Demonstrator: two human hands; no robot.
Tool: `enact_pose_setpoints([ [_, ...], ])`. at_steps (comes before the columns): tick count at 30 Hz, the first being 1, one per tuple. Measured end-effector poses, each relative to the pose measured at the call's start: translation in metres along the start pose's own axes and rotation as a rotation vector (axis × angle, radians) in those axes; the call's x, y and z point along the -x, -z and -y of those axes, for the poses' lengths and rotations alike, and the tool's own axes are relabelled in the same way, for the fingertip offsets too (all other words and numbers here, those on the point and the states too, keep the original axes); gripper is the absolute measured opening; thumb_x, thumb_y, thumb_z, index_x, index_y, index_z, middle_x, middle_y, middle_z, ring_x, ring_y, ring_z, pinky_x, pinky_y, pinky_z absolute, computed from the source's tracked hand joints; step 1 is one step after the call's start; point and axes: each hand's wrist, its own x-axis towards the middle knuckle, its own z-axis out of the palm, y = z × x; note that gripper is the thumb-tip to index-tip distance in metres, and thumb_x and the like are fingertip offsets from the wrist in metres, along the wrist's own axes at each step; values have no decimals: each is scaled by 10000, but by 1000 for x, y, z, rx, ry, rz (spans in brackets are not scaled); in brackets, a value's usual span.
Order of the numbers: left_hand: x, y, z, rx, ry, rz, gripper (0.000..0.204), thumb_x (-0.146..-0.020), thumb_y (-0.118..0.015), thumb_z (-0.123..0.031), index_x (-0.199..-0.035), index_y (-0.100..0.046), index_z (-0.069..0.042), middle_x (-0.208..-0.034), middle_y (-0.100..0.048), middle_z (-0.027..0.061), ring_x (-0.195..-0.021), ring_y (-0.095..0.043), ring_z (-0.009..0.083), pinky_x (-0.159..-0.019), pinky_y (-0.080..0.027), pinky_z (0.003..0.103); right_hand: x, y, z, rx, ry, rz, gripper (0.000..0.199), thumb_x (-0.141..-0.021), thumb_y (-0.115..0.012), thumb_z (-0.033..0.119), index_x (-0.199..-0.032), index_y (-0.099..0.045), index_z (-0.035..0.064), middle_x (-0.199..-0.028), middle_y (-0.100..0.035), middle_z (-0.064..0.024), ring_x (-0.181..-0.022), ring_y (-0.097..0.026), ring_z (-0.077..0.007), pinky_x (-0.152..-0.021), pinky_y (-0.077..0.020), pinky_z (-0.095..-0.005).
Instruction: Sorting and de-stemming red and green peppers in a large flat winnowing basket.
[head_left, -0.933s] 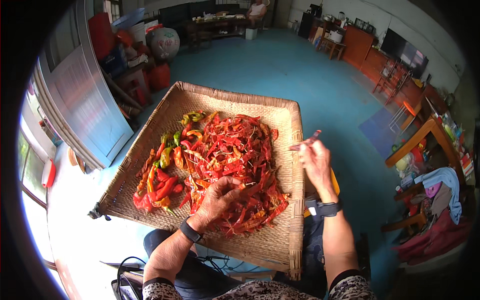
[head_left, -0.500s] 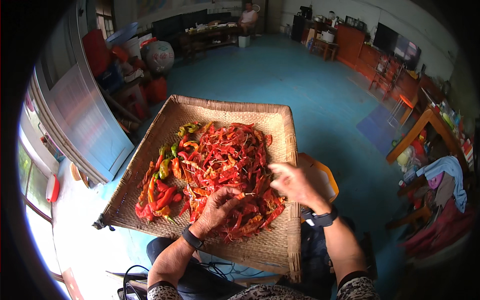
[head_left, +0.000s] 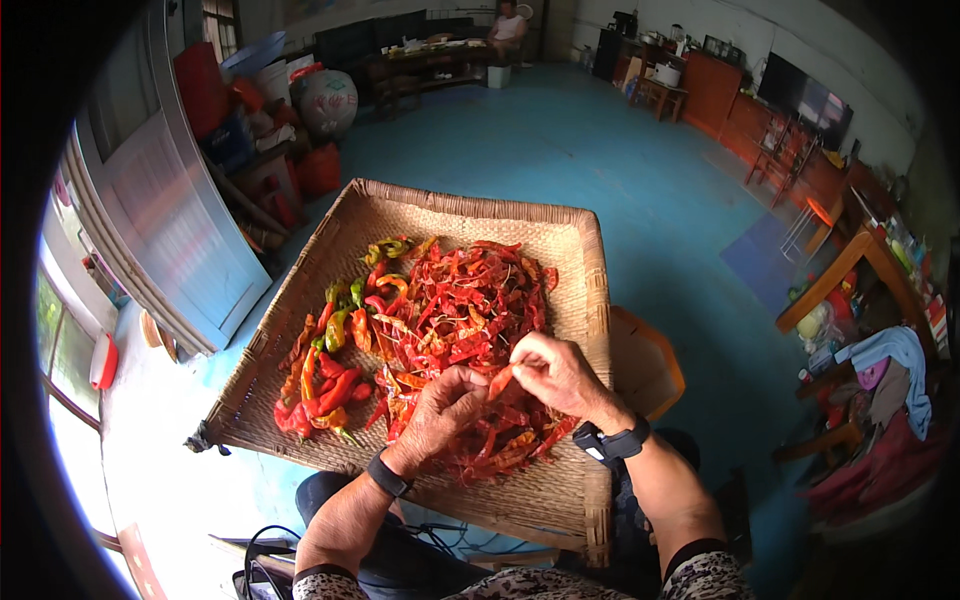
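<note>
Our left hand (head_left: 445, 405) and right hand (head_left: 558, 375) meet over the near side of the heap of dried red chilli peppers (head_left: 455, 330), fingers pinched narrowly together on one small red chilli piece (head_left: 500, 381) held between both hands. The heap lies in the middle of the wide square woven straw tray (head_left: 570, 250) resting across our lap, with a few green and yellow peppers (head_left: 345, 310) at its left edge.

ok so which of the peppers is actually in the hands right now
The orange-red pepper pinched between the left hand and right hand, lifted just above the pile; the rest lie loose on the woven tray.
</note>
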Motion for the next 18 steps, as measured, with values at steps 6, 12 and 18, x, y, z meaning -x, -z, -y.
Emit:
enact_pose_setpoints([
  [6, -6, 12, 12, -108, -109, -88, 40, -953, -541, -74, -980, -559, -51, -819, -547, -45, -702, -492, 34, -616, -447, 198, 9, 55, -13, 24, -27, -372, 30, -859, -586, 36, -883, -568, 33, -799, -569, 16, -710, -510, -44, -641, -436, -220],
  [12, -16, 14, 9, -779, -445, -95, 194, -857, -647, -78, -1035, -578, -46, -884, -618, 66, -790, -595, 228, -758, -503, 310, 31, 129, -41, 478, -108, -657, 44, -871, -579, 32, -913, -572, 24, -861, -675, -109, -777, -644, -229, -675, -501, -302],
  [18, -7, -8, 11, -1353, -637, 101, 364, -770, -692, -126, -1108, -584, -49, -1032, -604, 129, -993, -543, 318, -873, -459, 395, 24, 86, -37, 736, 122, -332, 239, -786, -646, 26, -1015, -577, 29, -895, -579, -178, -779, -582, -343, -676, -488, -408],
])
